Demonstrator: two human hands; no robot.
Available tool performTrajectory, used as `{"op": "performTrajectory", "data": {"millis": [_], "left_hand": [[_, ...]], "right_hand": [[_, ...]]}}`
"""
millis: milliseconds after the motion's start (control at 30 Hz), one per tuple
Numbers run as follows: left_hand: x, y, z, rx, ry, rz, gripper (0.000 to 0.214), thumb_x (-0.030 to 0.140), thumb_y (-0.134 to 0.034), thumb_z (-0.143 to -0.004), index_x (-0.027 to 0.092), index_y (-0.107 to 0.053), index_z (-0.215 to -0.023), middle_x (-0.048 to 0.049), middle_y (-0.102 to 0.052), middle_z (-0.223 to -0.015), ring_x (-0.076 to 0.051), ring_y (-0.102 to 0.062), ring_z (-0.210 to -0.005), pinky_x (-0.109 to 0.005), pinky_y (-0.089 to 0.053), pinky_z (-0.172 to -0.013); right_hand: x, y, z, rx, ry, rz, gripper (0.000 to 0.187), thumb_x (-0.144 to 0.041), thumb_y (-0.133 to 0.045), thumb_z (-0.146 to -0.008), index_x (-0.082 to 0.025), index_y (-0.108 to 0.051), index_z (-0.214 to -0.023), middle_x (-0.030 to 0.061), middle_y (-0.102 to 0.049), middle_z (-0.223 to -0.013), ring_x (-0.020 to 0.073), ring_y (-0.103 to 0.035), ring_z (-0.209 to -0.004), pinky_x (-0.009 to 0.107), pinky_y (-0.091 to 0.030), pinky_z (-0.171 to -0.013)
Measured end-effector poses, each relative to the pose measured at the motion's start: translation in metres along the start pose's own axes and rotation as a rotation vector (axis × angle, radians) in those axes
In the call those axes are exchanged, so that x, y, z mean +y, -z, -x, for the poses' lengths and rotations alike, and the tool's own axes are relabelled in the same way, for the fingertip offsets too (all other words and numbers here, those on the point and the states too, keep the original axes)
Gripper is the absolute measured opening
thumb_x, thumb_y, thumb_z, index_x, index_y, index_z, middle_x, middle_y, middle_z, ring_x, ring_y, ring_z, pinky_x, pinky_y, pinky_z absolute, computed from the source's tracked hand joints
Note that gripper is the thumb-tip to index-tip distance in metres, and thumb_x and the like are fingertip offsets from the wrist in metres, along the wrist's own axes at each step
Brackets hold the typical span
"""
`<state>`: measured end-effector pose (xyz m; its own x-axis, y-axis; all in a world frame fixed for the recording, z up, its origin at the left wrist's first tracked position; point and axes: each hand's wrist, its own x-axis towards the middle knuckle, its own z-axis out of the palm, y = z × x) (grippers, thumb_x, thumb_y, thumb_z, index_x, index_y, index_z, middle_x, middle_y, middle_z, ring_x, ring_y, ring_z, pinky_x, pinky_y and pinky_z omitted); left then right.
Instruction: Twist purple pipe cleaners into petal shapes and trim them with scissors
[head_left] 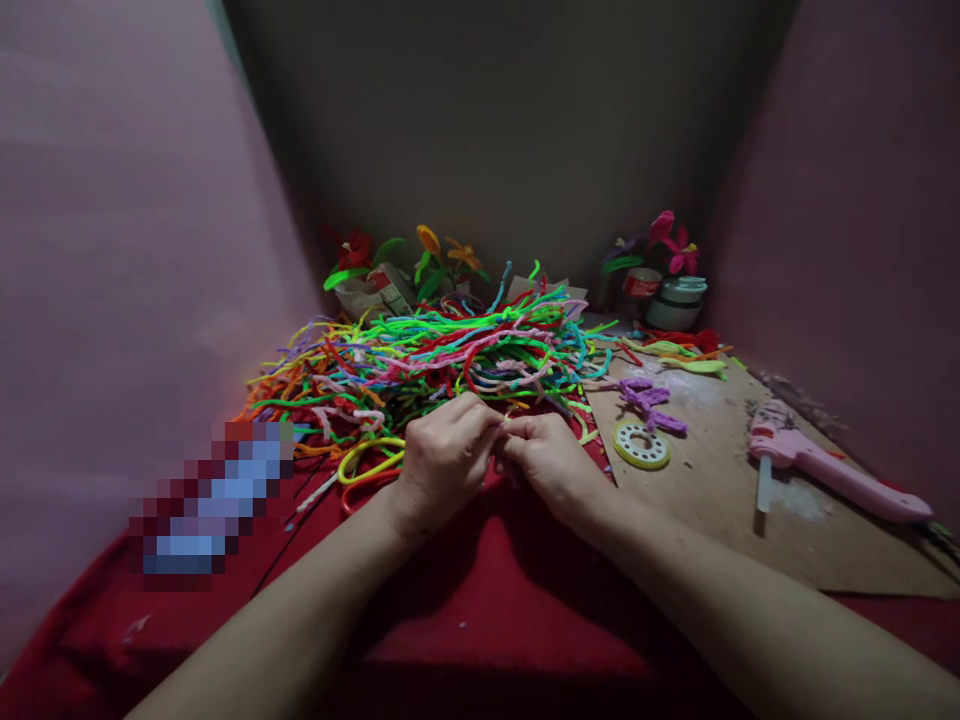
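Observation:
My left hand [444, 458] and my right hand [553, 468] meet in front of me above the red cloth, both with fingers pinched closed. Between the fingertips shows a tiny yellowish bit, too small and hidden to name. Just behind the hands lies a big tangled heap of colourful pipe cleaners [480, 345], in green, pink, red, orange and blue. Yellow and red looped handles [367, 462], perhaps of scissors, lie beside my left wrist. To the right of my right hand are a purple bent pipe-cleaner piece [651, 402] and a yellow-rimmed white disc with holes [641, 446].
A pink glue gun [840, 474] rests on a brown board [712, 520] at right. Pipe-cleaner flowers [681, 250] and a lidded jar [676, 305] stand at the back. Red cloth [487, 620] covers the table; a blurred-out item [217, 505] lies left. Walls close in both sides.

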<state>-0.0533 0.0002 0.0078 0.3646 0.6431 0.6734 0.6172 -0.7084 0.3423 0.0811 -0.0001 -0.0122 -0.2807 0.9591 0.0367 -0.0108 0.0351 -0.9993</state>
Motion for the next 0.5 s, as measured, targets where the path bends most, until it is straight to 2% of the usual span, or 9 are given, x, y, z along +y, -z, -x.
{"op": "performTrajectory", "data": {"millis": [100,233,367,400,500], "left_hand": [[0.001,0.004,-0.006,0.021,0.174,0.096,0.013,0.021,-0.055,-0.075,0.015,-0.063,-0.067,-0.0023,-0.060,-0.066,-0.012,-0.054,-0.063,-0.022,-0.042,-0.061],[0.003,0.008,-0.013,-0.118,0.518,0.291,0.013,0.025,-0.058,-0.070,0.014,-0.064,-0.064,-0.0004,-0.061,-0.059,-0.011,-0.054,-0.056,-0.021,-0.042,-0.054],[0.005,0.007,-0.013,-0.011,0.503,0.223,0.014,0.025,-0.059,-0.069,0.014,-0.062,-0.061,0.0002,-0.060,-0.059,-0.010,-0.051,-0.056,-0.021,-0.040,-0.056],[0.005,0.007,-0.013,-0.017,0.513,0.244,0.015,0.026,-0.059,-0.070,0.014,-0.062,-0.061,0.0004,-0.059,-0.059,-0.010,-0.050,-0.056,-0.021,-0.039,-0.055],[0.005,0.012,-0.016,-0.141,0.634,0.460,0.021,0.032,-0.054,-0.075,0.014,-0.061,-0.068,0.0015,-0.056,-0.056,-0.008,-0.045,-0.049,-0.019,-0.035,-0.046]], "right_hand": [[-0.002,0.000,0.000,-0.033,0.013,-0.041,0.022,-0.030,-0.054,-0.067,-0.014,-0.050,-0.053,-0.0049,-0.041,-0.046,0.0058,-0.029,-0.043,0.022,-0.021,-0.045],[-0.003,0.000,0.001,-0.034,0.005,0.023,0.023,-0.032,-0.055,-0.069,-0.014,-0.052,-0.054,-0.0042,-0.043,-0.047,0.0062,-0.030,-0.044,0.022,-0.022,-0.045],[-0.002,0.000,0.000,-0.022,0.013,0.057,0.030,-0.036,-0.054,-0.072,-0.014,-0.052,-0.052,-0.0034,-0.044,-0.046,0.0060,-0.030,-0.042,0.022,-0.023,-0.045],[-0.001,0.000,0.000,-0.024,0.010,0.039,0.030,-0.037,-0.054,-0.072,-0.014,-0.053,-0.052,-0.0037,-0.043,-0.045,0.0057,-0.030,-0.041,0.022,-0.022,-0.044],[0.001,0.001,-0.001,-0.003,-0.010,0.003,0.028,-0.034,-0.055,-0.071,-0.013,-0.055,-0.053,-0.0039,-0.042,-0.044,0.0054,-0.029,-0.040,0.022,-0.021,-0.043]]}}
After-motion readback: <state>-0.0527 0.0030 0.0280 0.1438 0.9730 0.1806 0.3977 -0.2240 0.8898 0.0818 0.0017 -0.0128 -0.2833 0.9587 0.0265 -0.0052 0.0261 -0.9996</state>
